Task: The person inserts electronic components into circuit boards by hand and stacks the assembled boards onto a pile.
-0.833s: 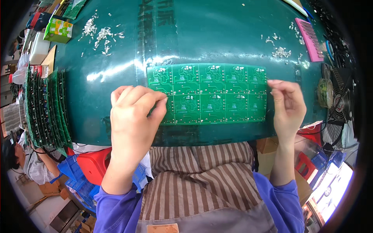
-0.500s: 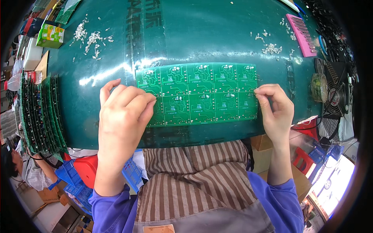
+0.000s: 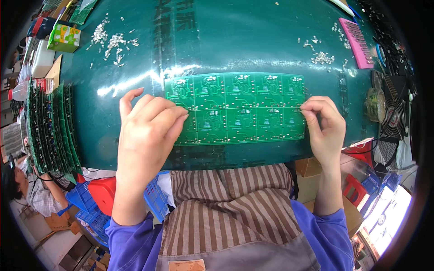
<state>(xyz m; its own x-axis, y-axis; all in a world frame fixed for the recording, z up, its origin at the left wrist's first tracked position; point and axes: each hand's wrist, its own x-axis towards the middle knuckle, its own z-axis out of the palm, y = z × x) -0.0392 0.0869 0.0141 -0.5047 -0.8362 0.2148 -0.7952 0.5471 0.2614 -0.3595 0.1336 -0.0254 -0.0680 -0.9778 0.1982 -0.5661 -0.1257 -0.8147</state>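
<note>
A green printed circuit board panel (image 3: 239, 124), made up of several repeated small boards, lies in front of me on the green tabletop. My left hand (image 3: 151, 122) is over its left end, with thumb and index finger pinched together above the board. Whatever those fingertips hold is too small to make out. At the panel's right edge, my right hand (image 3: 324, 126) also pinches thumb and index finger together, and what lies between them is hidden. A thin pale line crosses the panel between the two pinches; whether it is a wire or a board seam, I cannot tell.
Small clear components (image 3: 115, 43) lie scattered at far left, with another pile (image 3: 322, 58) at far right. A pink rack (image 3: 356, 43) stands by the right edge. Populated circuit boards (image 3: 52, 131) stand in a row at left, below a green carton (image 3: 64, 38). A fan (image 3: 393, 108) sits right.
The whole view has shifted slightly, so the table and board appear a little further right. Both hands keep their pinched poses at the panel's two ends.
</note>
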